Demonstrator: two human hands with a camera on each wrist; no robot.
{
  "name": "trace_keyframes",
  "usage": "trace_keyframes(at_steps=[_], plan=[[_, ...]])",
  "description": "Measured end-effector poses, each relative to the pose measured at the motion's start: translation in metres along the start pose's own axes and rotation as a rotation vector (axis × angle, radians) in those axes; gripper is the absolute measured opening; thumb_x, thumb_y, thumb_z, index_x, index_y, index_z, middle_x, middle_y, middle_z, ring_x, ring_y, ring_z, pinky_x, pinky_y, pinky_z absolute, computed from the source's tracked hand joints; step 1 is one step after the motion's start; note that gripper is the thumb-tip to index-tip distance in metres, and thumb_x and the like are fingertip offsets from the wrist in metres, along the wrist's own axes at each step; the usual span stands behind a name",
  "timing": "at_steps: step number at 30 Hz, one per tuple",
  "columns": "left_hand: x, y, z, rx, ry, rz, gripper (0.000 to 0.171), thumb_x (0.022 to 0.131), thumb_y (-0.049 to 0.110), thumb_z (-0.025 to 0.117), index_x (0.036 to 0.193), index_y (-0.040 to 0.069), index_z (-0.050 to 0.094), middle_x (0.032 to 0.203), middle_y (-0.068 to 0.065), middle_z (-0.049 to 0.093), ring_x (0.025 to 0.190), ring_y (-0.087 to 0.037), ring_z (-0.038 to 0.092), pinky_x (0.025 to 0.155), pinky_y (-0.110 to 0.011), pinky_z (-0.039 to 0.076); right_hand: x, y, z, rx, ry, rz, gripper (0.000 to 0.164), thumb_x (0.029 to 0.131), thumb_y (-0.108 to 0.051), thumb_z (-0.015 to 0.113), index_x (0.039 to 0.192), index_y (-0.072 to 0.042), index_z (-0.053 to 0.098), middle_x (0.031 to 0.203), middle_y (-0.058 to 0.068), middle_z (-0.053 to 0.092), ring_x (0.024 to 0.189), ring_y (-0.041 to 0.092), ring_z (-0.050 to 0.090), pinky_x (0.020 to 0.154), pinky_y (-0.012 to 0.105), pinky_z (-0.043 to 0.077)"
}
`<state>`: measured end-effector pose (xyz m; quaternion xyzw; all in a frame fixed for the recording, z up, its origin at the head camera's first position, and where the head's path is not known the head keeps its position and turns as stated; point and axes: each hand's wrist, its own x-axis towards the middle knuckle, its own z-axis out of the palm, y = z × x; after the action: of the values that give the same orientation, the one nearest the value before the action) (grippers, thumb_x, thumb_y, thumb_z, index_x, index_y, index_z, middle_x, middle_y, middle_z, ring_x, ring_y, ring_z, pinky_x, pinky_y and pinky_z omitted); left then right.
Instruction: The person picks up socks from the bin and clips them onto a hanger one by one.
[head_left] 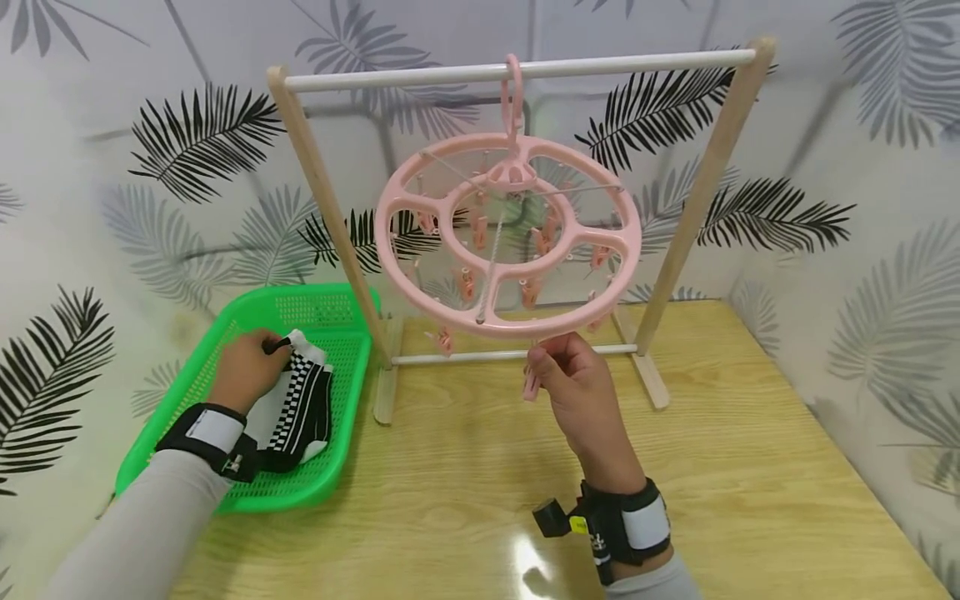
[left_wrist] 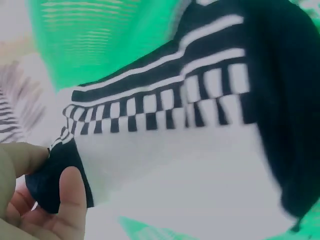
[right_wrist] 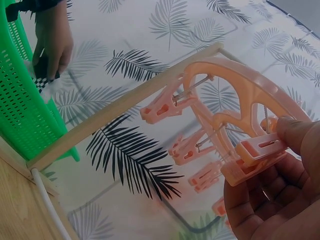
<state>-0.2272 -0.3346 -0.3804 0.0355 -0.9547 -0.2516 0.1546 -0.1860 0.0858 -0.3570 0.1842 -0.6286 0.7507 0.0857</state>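
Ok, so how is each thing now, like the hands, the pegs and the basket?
Green basket: resting on the table
Checkered sock: in the basket, not hung
Left hand: pinching the sock's black end
Right hand: holding a peg; can't tell if the peg is open
Other pegs: hanging, no socks on them
Pink hanger: hooked on the white rod
Wooden rack: upright

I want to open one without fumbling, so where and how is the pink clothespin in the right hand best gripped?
Probably by the upper end of the clothespin, from the front right, as the right hand does. Its two arms face each other, so thumb on one and fingers against the other should suit; it sits below the pink hanger, lower end showing beneath the hand.
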Motion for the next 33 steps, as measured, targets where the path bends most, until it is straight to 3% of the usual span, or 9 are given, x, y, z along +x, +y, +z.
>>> trace_keyframes(at_steps=[4, 8, 11, 14, 18, 22, 27, 33], plan=[[-0.006, 0.005, -0.007, -0.002, 0.030, 0.066, 0.028, 0.098, 0.009, 0.057, 0.121, -0.009, 0.060, 0.101, -0.030, 0.065, 0.078, -0.040, 0.063, 0.063, -0.048, 0.048, 0.001, 0.000, 0.000, -0.003, -0.011, -0.012, 0.013, 0.100, -0.009, 0.058, 0.099, 0.003, 0.054, 0.078, 0.012, 0.056, 0.063, 0.020, 0.059, 0.063, 0.028, 0.051], [-0.010, 0.001, -0.009, 0.047, 0.068, 0.131, 0.017, 0.096, 0.007, 0.061, 0.107, -0.005, 0.066, 0.092, -0.025, 0.068, 0.072, -0.037, 0.061, 0.060, -0.047, 0.045, 0.001, 0.000, 0.001, -0.008, -0.016, -0.019, 0.012, 0.100, -0.009, 0.058, 0.099, 0.003, 0.054, 0.078, 0.013, 0.056, 0.062, 0.020, 0.058, 0.062, 0.027, 0.051], [-0.011, -0.002, -0.009, 0.082, 0.079, 0.127, 0.014, 0.095, 0.009, 0.062, 0.096, -0.003, 0.068, 0.088, -0.022, 0.067, 0.069, -0.035, 0.060, 0.057, -0.046, 0.044, 0.003, 0.001, 0.002, -0.002, -0.020, -0.024, 0.014, 0.101, -0.010, 0.058, 0.099, 0.003, 0.054, 0.078, 0.012, 0.056, 0.063, 0.021, 0.058, 0.062, 0.028, 0.051], [-0.011, -0.001, -0.011, 0.096, 0.092, 0.095, 0.018, 0.096, 0.011, 0.058, 0.096, -0.004, 0.067, 0.093, -0.026, 0.065, 0.071, -0.038, 0.058, 0.056, -0.048, 0.043, 0.005, 0.002, 0.002, 0.005, -0.023, -0.037, 0.014, 0.101, -0.010, 0.058, 0.098, 0.003, 0.053, 0.078, 0.012, 0.056, 0.063, 0.020, 0.058, 0.062, 0.028, 0.051], [-0.013, 0.007, -0.015, 0.086, 0.172, 0.103, 0.020, 0.096, 0.008, 0.056, 0.097, -0.009, 0.067, 0.105, -0.032, 0.060, 0.079, -0.046, 0.058, 0.059, -0.053, 0.044, 0.007, 0.002, 0.002, 0.020, -0.029, -0.059, 0.011, 0.101, -0.007, 0.057, 0.097, 0.002, 0.053, 0.076, 0.011, 0.056, 0.062, 0.020, 0.058, 0.062, 0.029, 0.051], [-0.017, 0.017, -0.020, 0.102, 0.292, 0.165, 0.017, 0.094, 0.002, 0.058, 0.094, -0.011, 0.068, 0.105, -0.031, 0.058, 0.081, -0.048, 0.057, 0.062, -0.057, 0.044, 0.007, 0.002, 0.001, 0.019, -0.027, -0.050, 0.012, 0.101, -0.008, 0.057, 0.097, 0.002, 0.053, 0.077, 0.011, 0.057, 0.062, 0.020, 0.058, 0.062, 0.029, 0.051], [-0.019, 0.022, -0.027, 0.054, 0.342, 0.127, 0.018, 0.097, 0.007, 0.056, 0.096, -0.008, 0.066, 0.088, -0.027, 0.062, 0.073, -0.043, 0.058, 0.061, -0.053, 0.043, 0.004, 0.001, 0.001, 0.022, -0.009, -0.011, 0.014, 0.101, -0.012, 0.059, 0.097, 0.001, 0.053, 0.078, 0.011, 0.057, 0.063, 0.020, 0.058, 0.062, 0.029, 0.051], [-0.028, 0.035, -0.036, -0.108, 0.264, 0.009, 0.025, 0.101, 0.018, 0.052, 0.109, -0.004, 0.062, 0.094, -0.021, 0.067, 0.077, -0.028, 0.060, 0.060, -0.032, 0.043, 0.001, 0.003, -0.001, 0.033, 0.000, -0.002, 0.014, 0.101, -0.011, 0.059, 0.098, 0.001, 0.054, 0.078, 0.011, 0.057, 0.062, 0.020, 0.058, 0.062, 0.028, 0.050]])
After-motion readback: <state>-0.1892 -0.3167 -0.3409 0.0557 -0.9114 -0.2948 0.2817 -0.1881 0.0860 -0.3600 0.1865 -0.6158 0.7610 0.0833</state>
